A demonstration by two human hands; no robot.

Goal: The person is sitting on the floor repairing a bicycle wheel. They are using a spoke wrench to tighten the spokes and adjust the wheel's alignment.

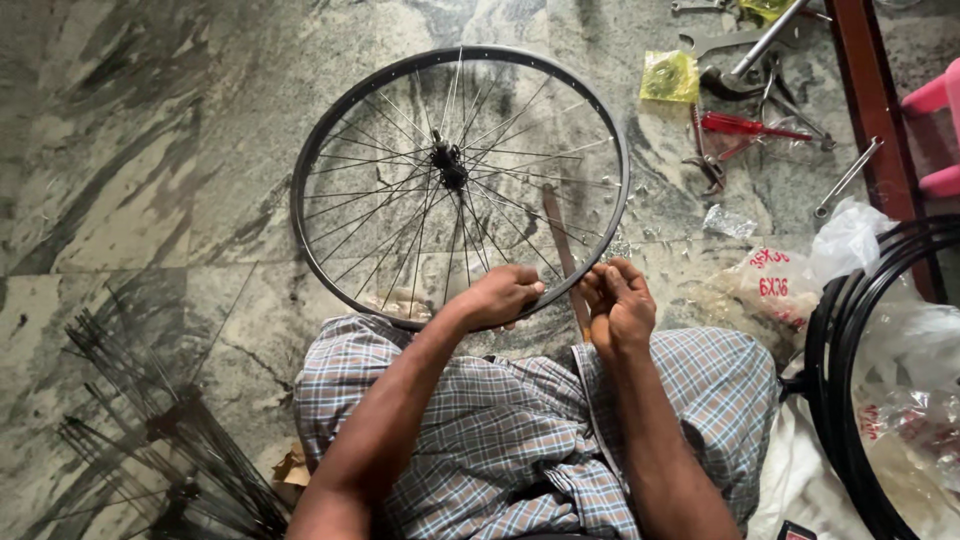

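Seated on marble floor (150,150), checked cloth (500,430) over lap. Left hand (503,295) closed on near edge of bicycle wheel rim (300,200); right hand (618,300) curled, fingertips pinched at rim beside it. Loose spokes (160,420) bundled lower left. Beyond wheel, red-handled screwdriver (750,126), wrenches (720,45), yellow packet (668,76).

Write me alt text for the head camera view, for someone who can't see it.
Seen from above, a seated person's left hand and right hand work at the near rim of a spoked bicycle wheel lying on a marble floor. Loose spokes lie at the left, hand tools at the top right, and more black rims in plastic wrap at the right.
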